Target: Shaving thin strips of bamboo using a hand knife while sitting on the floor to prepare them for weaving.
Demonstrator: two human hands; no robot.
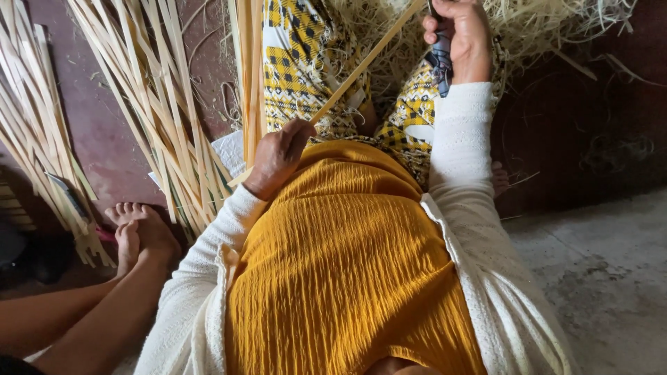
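Observation:
My left hand (279, 154) grips the near end of a long pale bamboo strip (361, 66) that slants up to the right across my lap. At the top, my right hand (460, 38) is closed round a dark-handled knife (440, 59) held against the strip's far part. The blade itself is hidden by my fingers. I sit in a mustard top, white cardigan and a yellow patterned skirt (295, 66). Fine pale shavings (542, 24) lie heaped beyond my knees.
Bundles of long split bamboo strips (149, 97) fan over the reddish floor at left, with more at the far left (35, 132). Another person's bare legs and feet (135, 232) reach in from the lower left. Grey concrete floor (597, 278) lies at right.

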